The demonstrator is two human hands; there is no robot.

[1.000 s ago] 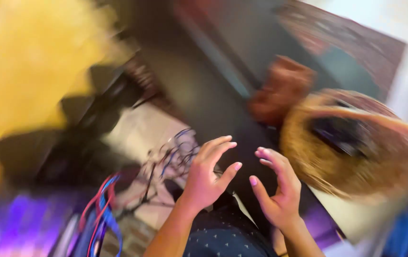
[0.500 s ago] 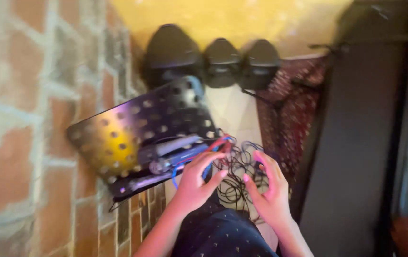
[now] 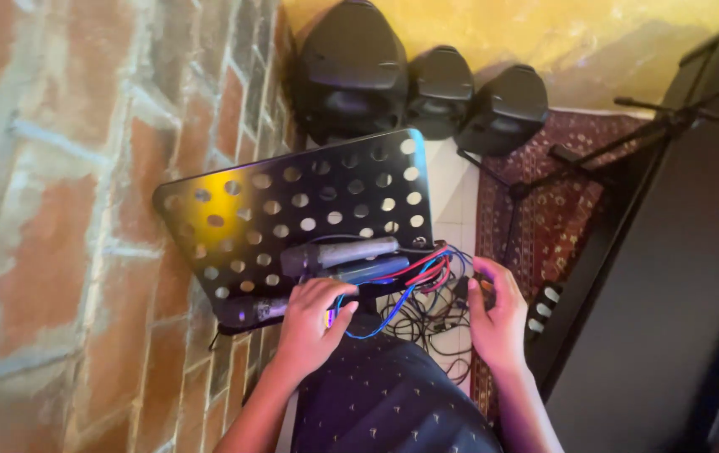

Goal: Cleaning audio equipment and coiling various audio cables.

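A black perforated music-stand tray (image 3: 292,201) leans against the brick wall. Two grey microphones (image 3: 338,254) lie along its lower lip, with a dark one (image 3: 250,310) below them. My left hand (image 3: 309,323) rests on the lip, fingers curled over a bundle of red and blue cables (image 3: 410,273). My right hand (image 3: 498,315) hovers to the right of the cables, fingers spread, above a tangle of black wires (image 3: 430,323) on the floor. It holds nothing that I can see.
A brick wall (image 3: 66,226) fills the left. Three black speaker-like domes (image 3: 426,88) stand at the yellow wall. A patterned red rug (image 3: 552,210), a thin black stand (image 3: 594,159) and a large dark keyboard-like case (image 3: 678,277) lie to the right.
The view has swung from a dark table with a basket to the brick wall and stand tray. My left hand has come onto the cables at the tray's lip; my right has spread apart.
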